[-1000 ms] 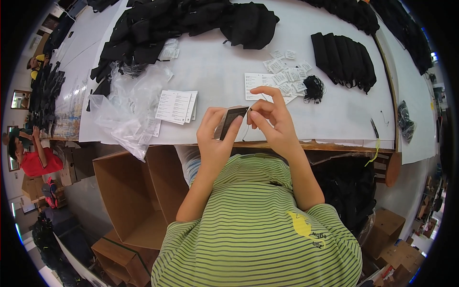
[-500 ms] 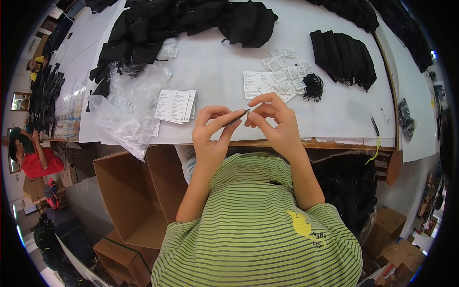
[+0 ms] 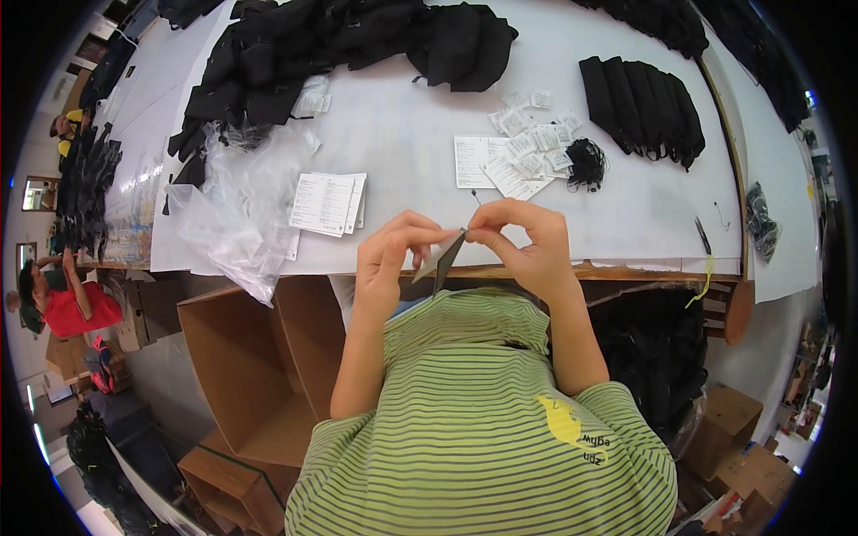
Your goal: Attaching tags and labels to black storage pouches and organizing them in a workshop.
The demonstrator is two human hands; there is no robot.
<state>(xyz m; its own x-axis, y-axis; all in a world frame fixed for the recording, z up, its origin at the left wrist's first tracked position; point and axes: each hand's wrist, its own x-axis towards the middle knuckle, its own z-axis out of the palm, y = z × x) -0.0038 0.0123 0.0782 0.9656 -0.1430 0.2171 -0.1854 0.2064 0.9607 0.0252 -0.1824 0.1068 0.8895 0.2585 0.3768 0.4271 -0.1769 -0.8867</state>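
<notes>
White worktable point(image 3: 402, 134), edge-on: small dark card point(image 3: 440, 262) above its front edge, pinched by fingertips of left hand point(image 3: 393, 255) and right hand point(image 3: 527, 241); card face unreadable, black garments point(image 3: 340, 40) beyond.

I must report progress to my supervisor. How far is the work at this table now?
Done, it seems: a neat row of folded black pieces lies at the far right. In hand: the left hand and right hand pinch one dark card tag with a thin string at its top. Left: a heap of black garments, loose small paper tags, a string bundle and clear bags.
</notes>
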